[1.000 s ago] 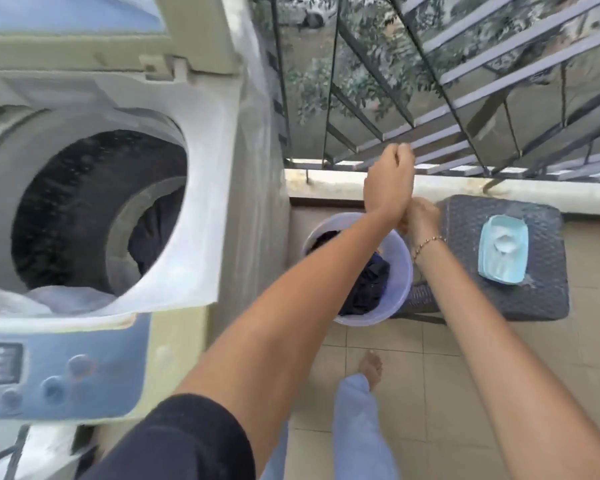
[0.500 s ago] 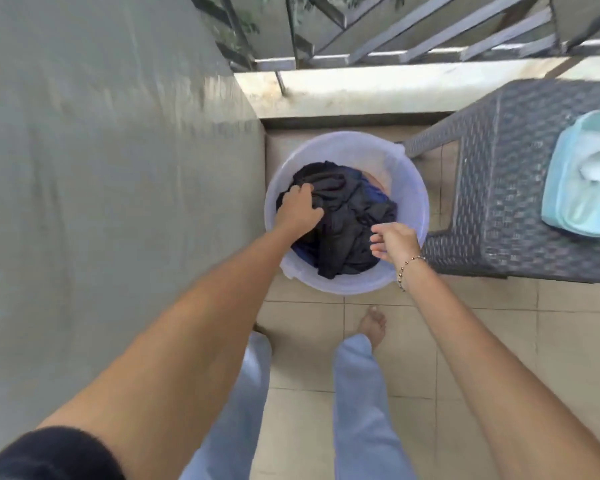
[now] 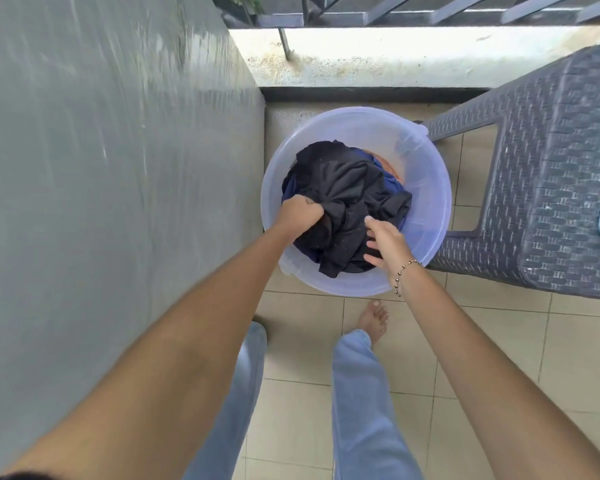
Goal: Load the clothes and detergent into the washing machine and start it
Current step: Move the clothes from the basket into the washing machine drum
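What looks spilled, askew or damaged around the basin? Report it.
Nothing stands out. The dark clothes sit bunched inside the basin, none over its rim or on the floor tiles. The left hand grips them; the right hand touches them with loose fingers.

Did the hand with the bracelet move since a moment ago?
Yes. The right hand has moved leftward, further in from the basin's rim and onto the dark clothes.
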Demonstrator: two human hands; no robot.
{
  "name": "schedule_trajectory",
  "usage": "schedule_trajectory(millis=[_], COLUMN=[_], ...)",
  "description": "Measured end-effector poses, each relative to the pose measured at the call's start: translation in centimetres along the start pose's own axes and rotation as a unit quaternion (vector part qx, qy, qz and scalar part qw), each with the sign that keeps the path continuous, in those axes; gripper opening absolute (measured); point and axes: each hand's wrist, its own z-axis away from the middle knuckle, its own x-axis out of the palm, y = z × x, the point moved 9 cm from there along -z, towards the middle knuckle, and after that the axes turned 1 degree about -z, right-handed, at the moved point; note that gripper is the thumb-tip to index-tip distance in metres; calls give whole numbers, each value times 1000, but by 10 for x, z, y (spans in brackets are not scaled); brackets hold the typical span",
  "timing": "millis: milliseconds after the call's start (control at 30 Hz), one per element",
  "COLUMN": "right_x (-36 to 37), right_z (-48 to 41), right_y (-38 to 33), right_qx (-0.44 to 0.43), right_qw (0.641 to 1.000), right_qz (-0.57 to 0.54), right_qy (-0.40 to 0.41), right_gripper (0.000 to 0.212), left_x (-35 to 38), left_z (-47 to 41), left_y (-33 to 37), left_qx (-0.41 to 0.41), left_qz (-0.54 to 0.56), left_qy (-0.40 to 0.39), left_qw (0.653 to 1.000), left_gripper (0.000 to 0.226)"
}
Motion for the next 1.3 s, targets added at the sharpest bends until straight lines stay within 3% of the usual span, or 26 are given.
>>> schedule_trajectory(millis=[100, 167, 233, 300, 333, 400, 500, 567, 633, 667, 733, 767, 800, 900, 933, 1000, 1033, 1100, 1200, 1300], right_x=[5, 4, -2, -2, 2, 3, -5, -5, -5, -2, 4, 5, 8, 19, 23, 17, 15, 11, 27, 31], right_z=[7, 8, 2, 1, 7, 19, 26, 33, 34, 41, 48, 52, 57, 58, 56, 44, 40, 35, 42, 49], right_y=[-1, -1, 3, 10, 12, 7, 5, -8, -17, -23, -22, -23, -24, -33, -38, -49, -54, -56, -43, -34], right_qx=[15, 13, 14, 41, 61, 72, 68, 39, 11, 11, 24, 24, 28, 15, 2, -68, -100, -123, -32, 3], right_qw=[998, 991, 981, 975, 974, 978, 976, 965, 955, 951, 947, 951, 956, 974, 976, 982, 984, 985, 984, 983], right_qz=[-48, -127, -194, -213, -211, -189, -197, -252, -290, -305, -308, -297, -282, -203, -195, -162, -135, -78, -40, -67], right_qy=[-23, -27, -27, -41, -53, -57, -63, -66, -53, -57, -89, -81, -72, -98, -102, -70, -63, -87, -170, -172], right_gripper=[76, 107, 116, 111, 96, 35, 32, 26, 30, 38, 49, 46, 41, 42, 39, 17, 25, 66, 100, 81], left_x=[16, 32, 42, 54, 59, 69, 62, 32, -4, -16, -25, -24, -19, -4, 0, 1, 1, -2, 0, -13], left_z=[25, 49, 69, 85, 93, 103, 97, 74, 51, 45, 38, 40, 45, 72, 74, 76, 75, 79, 85, 80], left_y=[0, 7, 13, 24, 29, 35, 41, 44, 46, 48, 41, 35, 29, 18, 15, 18, 21, 23, 28, 39], left_qx=[-91, -91, -90, -87, -88, -91, -69, -26, 49, 79, 66, 26, -14, -93, -102, -86, -83, -100, -119, -95], left_qz=[147, 205, 212, 204, 205, 207, 258, 313, 300, 267, 188, 174, 182, 251, 273, 303, 305, 289, 281, 283], left_qy=[-131, -257, -342, -398, -416, -442, -403, -268, -113, -69, -27, -33, -62, -167, -180, -172, -166, -159, -199, -160], left_qw=[976, 940, 911, 890, 881, 868, 875, 911, 946, 958, 980, 984, 981, 949, 939, 933, 934, 939, 931, 941], left_gripper=[10, 21, 26, 23, 24, 26, 26, 22, 21, 29, 75, 97, 103, 44, 32, 30, 30, 33, 43, 39])
